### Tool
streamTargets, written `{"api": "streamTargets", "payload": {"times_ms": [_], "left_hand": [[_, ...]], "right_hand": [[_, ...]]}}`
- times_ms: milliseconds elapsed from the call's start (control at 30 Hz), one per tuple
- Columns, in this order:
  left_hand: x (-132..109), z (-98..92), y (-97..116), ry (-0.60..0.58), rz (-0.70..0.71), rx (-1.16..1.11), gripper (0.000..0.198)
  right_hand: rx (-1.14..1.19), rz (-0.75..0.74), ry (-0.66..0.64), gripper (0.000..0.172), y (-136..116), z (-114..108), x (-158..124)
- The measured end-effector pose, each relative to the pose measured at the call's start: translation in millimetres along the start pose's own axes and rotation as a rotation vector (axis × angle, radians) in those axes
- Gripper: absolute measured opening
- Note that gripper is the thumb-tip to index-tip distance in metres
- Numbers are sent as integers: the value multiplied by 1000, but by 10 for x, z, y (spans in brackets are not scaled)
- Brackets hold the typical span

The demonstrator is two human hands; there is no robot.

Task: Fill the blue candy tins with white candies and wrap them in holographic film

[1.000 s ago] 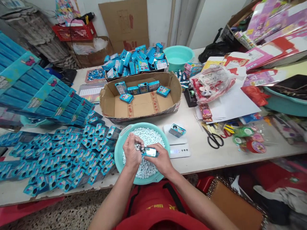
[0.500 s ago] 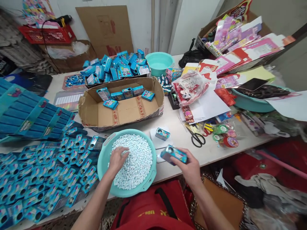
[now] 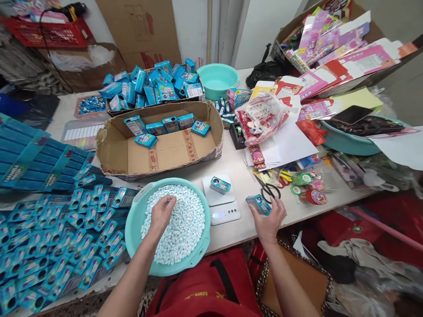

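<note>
Two hands busy: left hand [image 3: 161,214] sits in the teal basin [image 3: 135,224], fingers curled down into the white candies [image 3: 185,229]; whether they grip any, cannot tell. Right hand [image 3: 268,219] has its fingers loosely around a blue box [image 3: 258,204] on the table [image 3: 238,169], just beside the scissors [image 3: 270,192], near the scale [image 3: 224,212].

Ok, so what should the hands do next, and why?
Probably the right hand should let go of the small blue box: it looks set down on the table beside the scissors, while the left hand rests in the white candies and another box waits on the scale.
</note>
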State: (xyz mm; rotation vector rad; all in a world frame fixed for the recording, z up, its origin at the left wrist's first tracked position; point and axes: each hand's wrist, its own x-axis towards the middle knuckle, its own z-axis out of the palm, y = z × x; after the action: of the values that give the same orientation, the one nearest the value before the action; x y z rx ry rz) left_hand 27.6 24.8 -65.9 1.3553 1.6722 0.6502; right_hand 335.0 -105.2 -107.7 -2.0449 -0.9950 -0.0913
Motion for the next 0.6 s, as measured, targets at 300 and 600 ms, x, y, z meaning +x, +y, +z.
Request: {"api": "streamTargets", "payload": {"times_ms": [300,600], "left_hand": [[-161,14,-96,88,-61,-339,25],[-235,166,260,-91,-571,-1282,44]], "right_hand": [[416,115,-453,41,-772,787,164],[265,-631,-646,20,-1640,300,95]]}}
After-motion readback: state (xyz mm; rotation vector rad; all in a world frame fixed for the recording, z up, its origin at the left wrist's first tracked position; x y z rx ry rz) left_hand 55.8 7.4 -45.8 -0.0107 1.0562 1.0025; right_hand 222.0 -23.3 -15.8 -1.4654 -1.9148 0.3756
